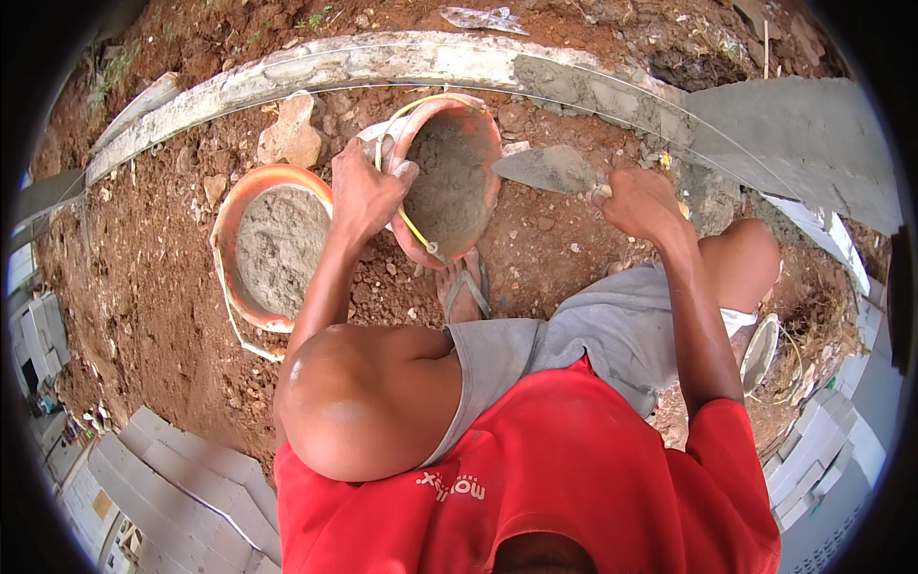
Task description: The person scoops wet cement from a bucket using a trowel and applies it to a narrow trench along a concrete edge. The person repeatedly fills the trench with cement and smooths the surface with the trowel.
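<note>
My left hand (371, 187) is closed on the left rim of an orange bucket (491, 134), beside its yellow handle. This bucket leans over to the right, and wet grey mortar (445, 177) coats its inside. In my right hand (643, 203) is a trowel (547, 169), its handle wrapped by my fingers. The trowel's mortar-smeared blade points left, its tip by the bucket's right rim; whether they touch I cannot tell. A second orange bucket (226, 234), holding grey mortar, stands upright left of my left forearm.
A low, pale foundation wall (382, 62) curves across the far side, with a string line along it. Fresh grey render covers its right part, near a grey wall (798, 129). A pale stone (290, 134) lies behind the buckets. Stacked grey blocks (177, 488) stand at lower left.
</note>
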`<action>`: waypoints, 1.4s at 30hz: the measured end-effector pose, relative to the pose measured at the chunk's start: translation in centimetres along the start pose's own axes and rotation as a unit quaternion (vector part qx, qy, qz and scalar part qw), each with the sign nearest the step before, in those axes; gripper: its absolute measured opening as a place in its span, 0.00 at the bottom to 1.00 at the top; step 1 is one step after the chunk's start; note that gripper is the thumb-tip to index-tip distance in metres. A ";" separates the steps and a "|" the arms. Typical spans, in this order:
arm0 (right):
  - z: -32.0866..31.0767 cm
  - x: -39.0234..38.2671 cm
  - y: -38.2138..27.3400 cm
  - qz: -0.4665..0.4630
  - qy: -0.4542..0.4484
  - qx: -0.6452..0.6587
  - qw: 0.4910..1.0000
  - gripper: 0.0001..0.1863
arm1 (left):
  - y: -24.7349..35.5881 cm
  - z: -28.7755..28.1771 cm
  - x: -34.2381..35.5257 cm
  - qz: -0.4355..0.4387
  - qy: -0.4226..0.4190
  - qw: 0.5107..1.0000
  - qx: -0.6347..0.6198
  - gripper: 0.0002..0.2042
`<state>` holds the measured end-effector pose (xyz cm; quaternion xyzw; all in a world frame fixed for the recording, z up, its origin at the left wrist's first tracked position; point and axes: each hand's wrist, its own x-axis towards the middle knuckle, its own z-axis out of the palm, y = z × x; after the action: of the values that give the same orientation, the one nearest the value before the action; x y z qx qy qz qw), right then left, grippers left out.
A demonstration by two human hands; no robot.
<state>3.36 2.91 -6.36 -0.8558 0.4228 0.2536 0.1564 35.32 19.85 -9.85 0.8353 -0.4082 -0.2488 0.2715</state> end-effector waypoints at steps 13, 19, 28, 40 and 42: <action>12.3 10.2 -9.4 -0.193 -0.175 0.141 0.955 0.17 | -4.4 2.9 0.1 0.028 0.066 0.859 -0.507 0.19; 8.6 4.4 -12.0 -0.187 -0.162 0.312 0.917 0.20 | -4.2 2.2 1.0 0.011 0.036 0.848 -0.529 0.12; 5.6 3.4 -13.1 -0.139 0.067 0.216 0.964 0.19 | -6.4 1.6 1.5 -0.051 0.093 0.832 -0.544 0.07; 4.3 7.0 -11.7 -0.133 -0.049 0.170 0.975 0.25 | -6.1 2.2 1.2 -0.049 0.046 0.834 -0.548 0.10; 6.7 5.8 -13.4 -0.128 -0.098 0.176 0.971 0.28 | -5.2 2.0 1.5 -0.038 0.053 0.832 -0.550 0.09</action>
<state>15.12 10.36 -14.40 -0.8327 0.3306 0.2359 0.3765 37.71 20.84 -15.06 0.5746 -0.1568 -0.3979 0.6978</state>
